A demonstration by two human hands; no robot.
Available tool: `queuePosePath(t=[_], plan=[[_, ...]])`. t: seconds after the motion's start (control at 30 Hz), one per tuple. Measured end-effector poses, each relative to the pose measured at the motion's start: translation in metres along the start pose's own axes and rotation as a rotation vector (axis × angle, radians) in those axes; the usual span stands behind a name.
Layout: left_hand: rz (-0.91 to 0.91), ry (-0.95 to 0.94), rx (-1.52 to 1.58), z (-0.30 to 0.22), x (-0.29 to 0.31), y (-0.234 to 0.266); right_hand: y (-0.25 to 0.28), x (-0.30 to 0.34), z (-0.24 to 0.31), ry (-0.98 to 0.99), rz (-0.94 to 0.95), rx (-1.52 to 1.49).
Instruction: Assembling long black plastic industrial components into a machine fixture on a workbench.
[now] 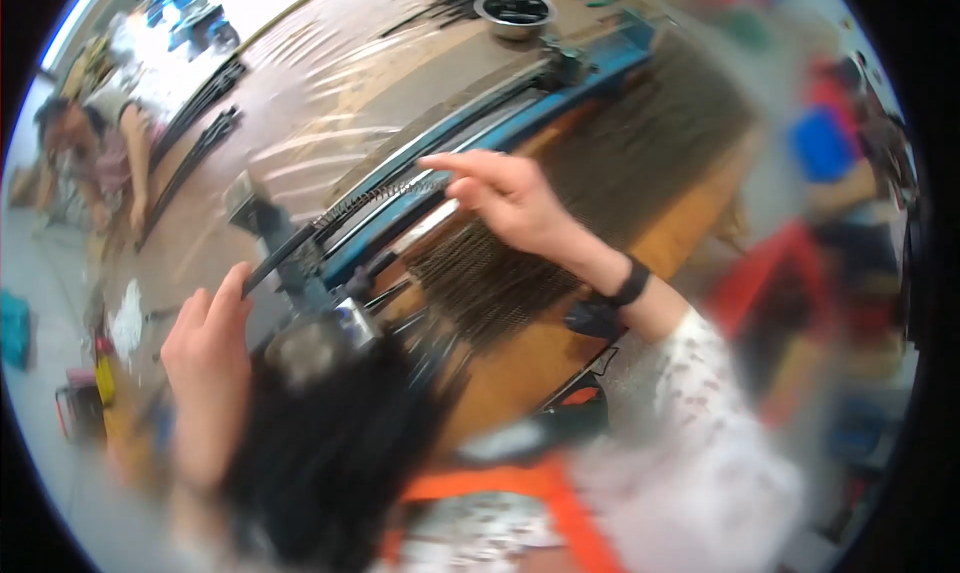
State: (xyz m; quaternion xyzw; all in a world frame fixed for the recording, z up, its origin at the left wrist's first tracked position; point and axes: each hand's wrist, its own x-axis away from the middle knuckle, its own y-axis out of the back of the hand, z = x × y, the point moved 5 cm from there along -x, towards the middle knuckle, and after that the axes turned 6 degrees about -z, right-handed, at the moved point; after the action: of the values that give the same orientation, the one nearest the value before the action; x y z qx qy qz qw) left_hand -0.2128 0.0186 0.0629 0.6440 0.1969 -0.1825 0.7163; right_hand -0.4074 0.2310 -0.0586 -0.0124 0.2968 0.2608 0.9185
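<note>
My left hand (208, 348) is closed round the near end of a thin black rod (285, 253). The rod slants up and right past a grey metal block at the end of a long blue bench fixture (480, 148). A coil spring (370, 201) lies in line with the rod, over the fixture's channel. My right hand (515, 208), with a black wristband, is at the spring's far end. Its index finger stretches along the spring, and the thumb and other fingers curl in below; the spring runs in between them.
Beyond the fixture stands a metal bowl (515, 15) of dark pieces. A wide bed of dark rods or springs (650, 123) lies right of the fixture. A blurred black bundle (320, 443) is near me. Another person (100, 153) works at the far left, beside black rods (195, 153).
</note>
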Motion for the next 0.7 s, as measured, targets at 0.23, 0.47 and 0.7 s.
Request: queuePosePath(t=[0.23,0.47,0.7], plan=[[0.109,-0.04,-0.127,0.008,0.028,-0.006,-0.043,0.018,0.009,-0.333,0.427,-0.202],[0.196,-0.057,-0.063,0.006,0.037,-0.011,-0.043,0.008,0.032,0.064,0.107,0.14],[0.244,0.055,0.121,0.002,0.04,0.001,-0.061,0.019,0.015,-0.414,0.134,-0.244]])
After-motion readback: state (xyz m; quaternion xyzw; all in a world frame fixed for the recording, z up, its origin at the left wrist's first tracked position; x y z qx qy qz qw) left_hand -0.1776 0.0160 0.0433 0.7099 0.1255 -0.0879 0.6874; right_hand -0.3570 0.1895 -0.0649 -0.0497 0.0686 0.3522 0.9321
